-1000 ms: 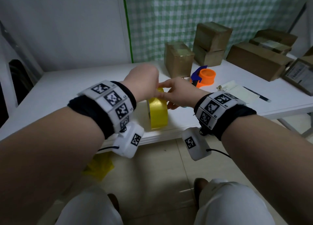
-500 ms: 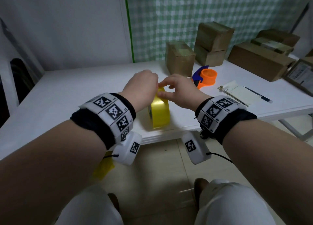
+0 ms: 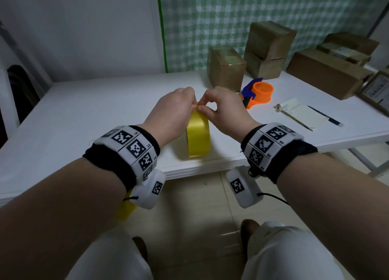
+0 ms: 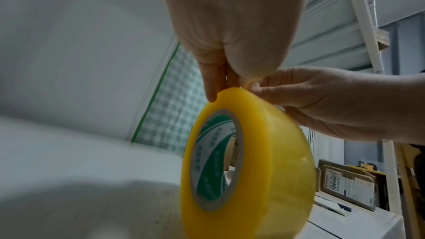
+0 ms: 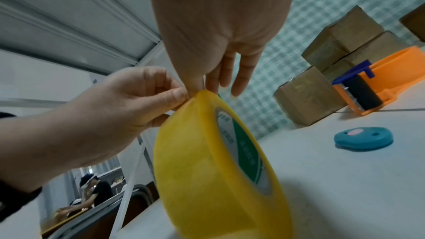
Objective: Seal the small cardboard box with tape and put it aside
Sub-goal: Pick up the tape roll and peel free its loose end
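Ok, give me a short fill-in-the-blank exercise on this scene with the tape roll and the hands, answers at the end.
1. The tape roll is ____ in colour.
2. It stands on its ____ on the white table.
3. The left hand and right hand meet at the ____ of the roll.
4. The orange tape dispenser lies on the person's ____ side.

Answers: yellow; edge; top; right
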{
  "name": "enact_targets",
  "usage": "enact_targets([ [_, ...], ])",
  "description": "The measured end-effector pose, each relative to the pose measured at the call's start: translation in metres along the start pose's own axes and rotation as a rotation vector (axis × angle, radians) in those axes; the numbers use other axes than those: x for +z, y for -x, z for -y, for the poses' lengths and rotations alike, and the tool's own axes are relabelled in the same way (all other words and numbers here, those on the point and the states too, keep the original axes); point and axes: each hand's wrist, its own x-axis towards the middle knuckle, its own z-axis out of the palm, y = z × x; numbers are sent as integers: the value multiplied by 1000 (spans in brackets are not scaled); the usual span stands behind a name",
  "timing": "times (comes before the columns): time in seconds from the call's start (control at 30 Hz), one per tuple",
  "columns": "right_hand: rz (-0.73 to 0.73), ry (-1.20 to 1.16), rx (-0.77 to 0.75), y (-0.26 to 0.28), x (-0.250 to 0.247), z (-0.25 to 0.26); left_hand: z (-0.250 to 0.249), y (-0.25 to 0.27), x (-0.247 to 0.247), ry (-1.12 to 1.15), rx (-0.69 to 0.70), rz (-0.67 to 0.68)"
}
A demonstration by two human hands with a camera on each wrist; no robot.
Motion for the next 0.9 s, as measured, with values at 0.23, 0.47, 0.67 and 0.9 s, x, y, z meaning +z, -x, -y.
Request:
enact_targets([
  [0.23,-81,366,-250,3,1,11,11,-4,8,216,-65,-85],
  [0.47,-101,452,-267,6,11,5,24,0,10,450,-148,-92],
  [0.67,-90,-40,-29,2,5,-1,19,3,15,257,-84,-139],
  [0.9,-83,-19,-24,3,2,0,10,3,20,159,-112,-128],
])
